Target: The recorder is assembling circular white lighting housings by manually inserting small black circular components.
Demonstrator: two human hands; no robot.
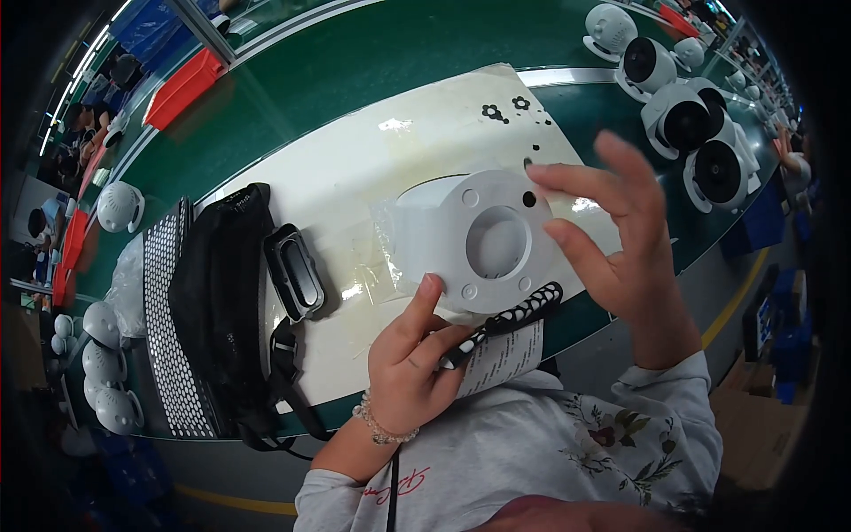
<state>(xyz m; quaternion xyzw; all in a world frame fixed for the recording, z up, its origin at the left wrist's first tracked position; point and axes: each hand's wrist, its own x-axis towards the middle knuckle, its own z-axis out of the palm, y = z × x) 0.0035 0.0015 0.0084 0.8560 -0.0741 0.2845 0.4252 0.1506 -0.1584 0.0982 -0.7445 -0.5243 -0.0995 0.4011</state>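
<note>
A white rounded housing (430, 244) lies on a pale mat in front of me, its flat ring-shaped face turned up. Around the central opening sit several round recesses, and one at the upper right holds a black round pad (529, 199). My left hand (412, 359) touches the housing's near edge with the thumb. Its other fingers are curled round a black strip with white spots (523, 306). Above the housing's right side hovers my right hand (616, 235), thumb and index finger apart. A small dark spot shows at its index fingertip; whether it is held there I cannot tell.
Left of the housing are a black mesh bag (222, 310), an oblong black-and-silver object (297, 270) and a black sheet with white holes (168, 328). White fans with black fronts (687, 124) crowd the right. A printed paper (510, 359) lies near me; red bins (182, 89) stand far left.
</note>
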